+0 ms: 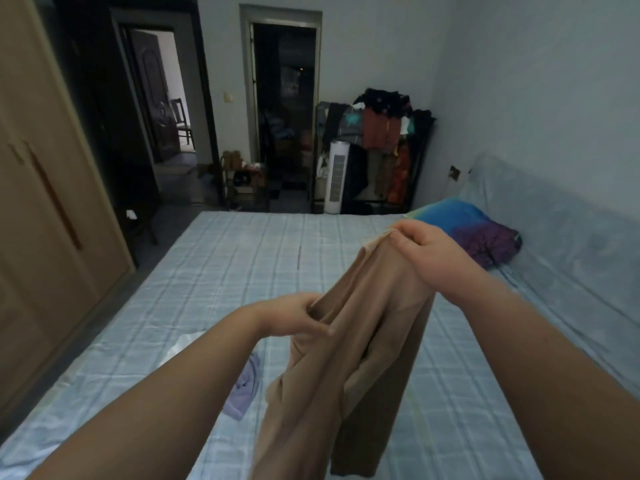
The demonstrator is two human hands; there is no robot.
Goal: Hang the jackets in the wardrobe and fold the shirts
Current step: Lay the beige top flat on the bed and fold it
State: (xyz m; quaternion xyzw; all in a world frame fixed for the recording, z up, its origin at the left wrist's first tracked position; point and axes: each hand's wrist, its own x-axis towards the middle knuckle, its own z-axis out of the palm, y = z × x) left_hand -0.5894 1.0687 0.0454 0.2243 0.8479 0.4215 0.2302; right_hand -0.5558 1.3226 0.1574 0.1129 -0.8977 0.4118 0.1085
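Note:
A tan shirt [349,358] hangs bunched above the bed, held up by both hands. My right hand [426,251] pinches its top edge, higher and farther out. Lower and nearer, my left hand [294,317] grips a fold of the same cloth. The rest of the shirt drapes down toward the bottom of the view. A lilac garment [244,393] lies crumpled on the bed under my left forearm, and a white one [180,344] shows beside it, partly hidden by the arm. The wooden wardrobe [45,209] stands shut at the left.
The bed [242,265] has a pale blue checked sheet. A blue and purple pillow [474,230] lies at its right by the wall. Beyond the bed stand a loaded clothes rack [384,140], a white tower fan [337,178] and two open doorways.

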